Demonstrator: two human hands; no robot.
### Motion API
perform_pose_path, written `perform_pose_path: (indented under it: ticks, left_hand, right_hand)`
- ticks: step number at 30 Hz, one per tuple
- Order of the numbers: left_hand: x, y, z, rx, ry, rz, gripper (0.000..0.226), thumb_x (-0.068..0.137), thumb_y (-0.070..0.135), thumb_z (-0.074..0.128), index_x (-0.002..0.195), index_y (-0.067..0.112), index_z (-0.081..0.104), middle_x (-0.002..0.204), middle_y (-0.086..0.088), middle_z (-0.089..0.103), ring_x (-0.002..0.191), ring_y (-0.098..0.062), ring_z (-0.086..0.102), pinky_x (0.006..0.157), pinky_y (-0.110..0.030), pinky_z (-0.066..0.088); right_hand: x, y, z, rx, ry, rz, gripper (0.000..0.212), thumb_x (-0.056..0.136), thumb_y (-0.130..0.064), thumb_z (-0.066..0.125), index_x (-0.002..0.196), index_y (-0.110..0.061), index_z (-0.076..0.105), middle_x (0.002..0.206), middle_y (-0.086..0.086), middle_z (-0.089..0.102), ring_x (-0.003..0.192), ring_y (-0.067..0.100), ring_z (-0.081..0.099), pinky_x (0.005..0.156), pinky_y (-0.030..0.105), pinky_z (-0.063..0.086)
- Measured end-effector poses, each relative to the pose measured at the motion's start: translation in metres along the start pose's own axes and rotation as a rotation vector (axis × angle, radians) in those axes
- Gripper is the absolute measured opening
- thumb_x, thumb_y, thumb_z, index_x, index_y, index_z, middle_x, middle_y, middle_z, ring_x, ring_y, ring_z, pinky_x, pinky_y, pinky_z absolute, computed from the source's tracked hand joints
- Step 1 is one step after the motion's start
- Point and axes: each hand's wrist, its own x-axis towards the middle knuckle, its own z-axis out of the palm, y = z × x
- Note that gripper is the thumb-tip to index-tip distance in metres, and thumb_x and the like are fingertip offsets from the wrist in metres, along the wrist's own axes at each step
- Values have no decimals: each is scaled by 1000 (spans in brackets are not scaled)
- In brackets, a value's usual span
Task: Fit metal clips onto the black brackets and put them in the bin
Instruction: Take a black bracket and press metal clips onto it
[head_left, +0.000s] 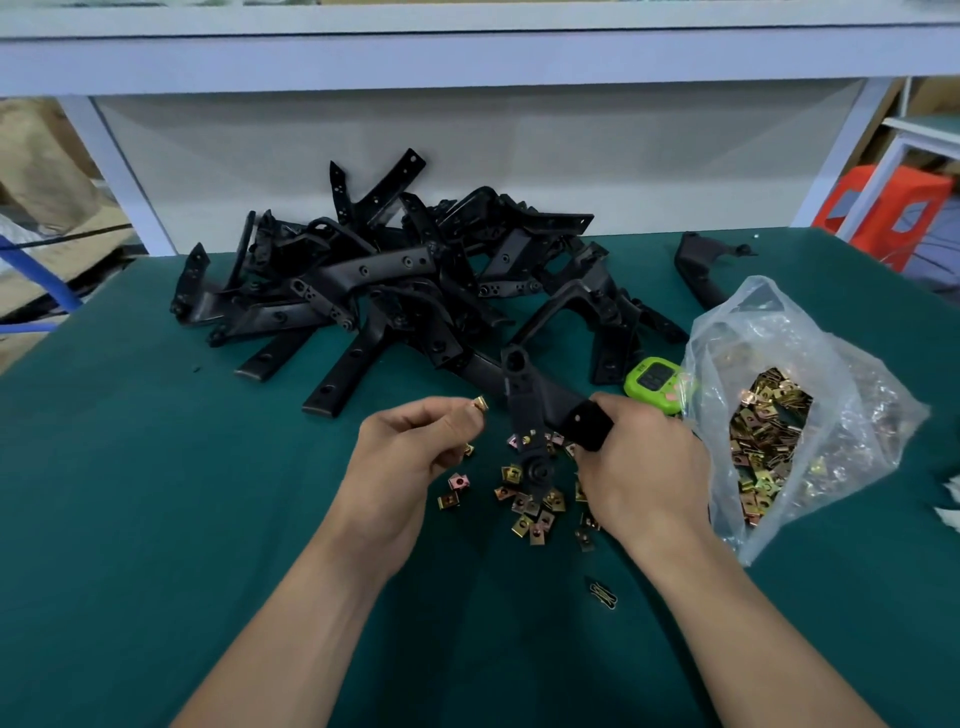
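My right hand (641, 465) grips one black bracket (524, 415) by its thick end, holding it above the green table. A brass clip sits on the bracket's flat arm. My left hand (415, 447) pinches a single metal clip (480, 404) between thumb and fingertips, just left of the bracket. Several loose metal clips (530, 512) lie scattered on the table under the bracket. A big pile of black brackets (395, 280) lies behind. No bin is in view.
A clear plastic bag of clips (769, 431) lies open at the right, with a green timer (655, 383) beside it. One separate bracket (701, 270) lies at the back right. A small dark clip (603, 593) rests near my right forearm. A white shelf frame stands behind the table.
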Motion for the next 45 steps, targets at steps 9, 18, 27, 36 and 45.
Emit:
perform_pose_path:
  ticks: [9, 18, 27, 36, 45]
  left_hand:
    - [-6, 3, 9, -31, -4, -67, 13, 80, 30, 76, 81, 18, 82, 79, -7, 74, 61, -12, 62, 54, -19, 49]
    - [-5, 6, 4, -246, -56, -18, 21, 72, 5, 82, 89, 16, 82, 82, -9, 73, 73, -15, 70, 65, -21, 56]
    - [-7, 15, -2, -158, -43, 46, 18, 72, 10, 78, 87, 18, 83, 79, -6, 75, 72, -14, 71, 65, -22, 56]
    - [-8, 27, -10, -124, 77, 14, 15, 72, 6, 82, 83, 17, 84, 77, -11, 75, 67, -15, 73, 60, -21, 57]
    - [-11, 27, -1, -171, 169, -10, 19, 86, -2, 73, 79, 14, 81, 89, -15, 79, 77, -21, 76, 68, -23, 60]
  right_hand:
    - [0, -3, -1, -67, -17, 5, 24, 75, -9, 73, 67, -25, 57, 50, -11, 43, 54, 25, 40, 49, 31, 23]
    - [-3, -4, -3, -88, -45, -36, 28, 74, -6, 71, 64, -23, 50, 50, -10, 42, 47, 17, 34, 45, 26, 17]
    - [-8, -11, -5, -159, -73, -69, 23, 76, -6, 64, 69, -22, 48, 57, -8, 47, 54, 21, 41, 45, 26, 17]
    - [-15, -27, -8, -287, -37, -50, 22, 80, -6, 61, 74, -23, 47, 57, -6, 48, 51, 19, 42, 46, 30, 18]
    - [-19, -32, -5, -318, -82, -29, 21, 83, -13, 64, 76, -25, 49, 54, -7, 42, 46, 12, 28, 45, 30, 15]
